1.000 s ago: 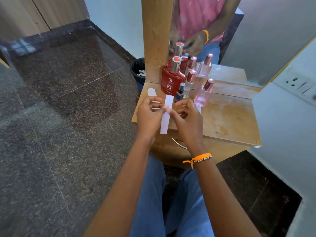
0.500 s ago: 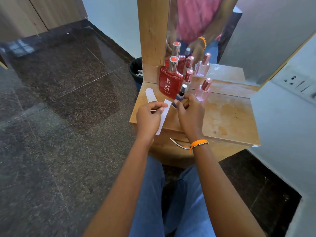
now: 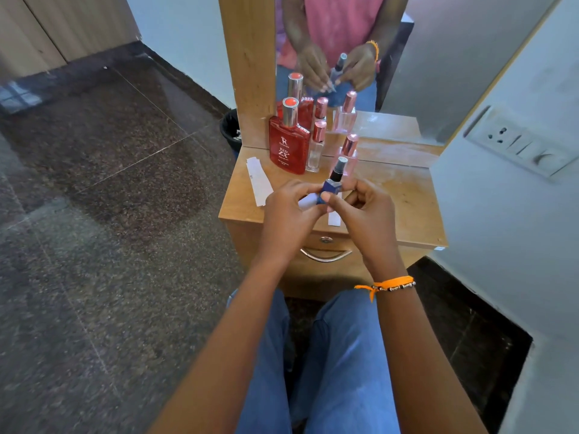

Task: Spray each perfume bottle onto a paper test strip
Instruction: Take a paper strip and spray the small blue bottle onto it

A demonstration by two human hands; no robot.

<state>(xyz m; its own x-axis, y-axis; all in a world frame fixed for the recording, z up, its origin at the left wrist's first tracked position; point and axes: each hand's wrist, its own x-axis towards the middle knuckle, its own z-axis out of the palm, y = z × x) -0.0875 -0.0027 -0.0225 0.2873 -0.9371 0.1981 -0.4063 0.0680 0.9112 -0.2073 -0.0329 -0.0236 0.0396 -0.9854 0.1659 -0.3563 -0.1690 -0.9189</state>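
Now small blue bottle [image 3: 329,188] wears black sprayer cap.

Your left hand [image 3: 289,214] hides most of the paper test strip [image 3: 308,202]; pink bottle [image 3: 347,158] sits partly behind the blue one [image 3: 330,186].

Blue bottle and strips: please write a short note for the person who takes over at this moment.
Left hand: pinches a strip.
Right hand: holds the blue bottle, cap on, above the table.
On the table: red bottle, clear bottle, pink bottle, all capped; spare strips at left, one more strip under the hands.
Done: bottle and strip picked up.
Left: uncap, spray; then the other three.
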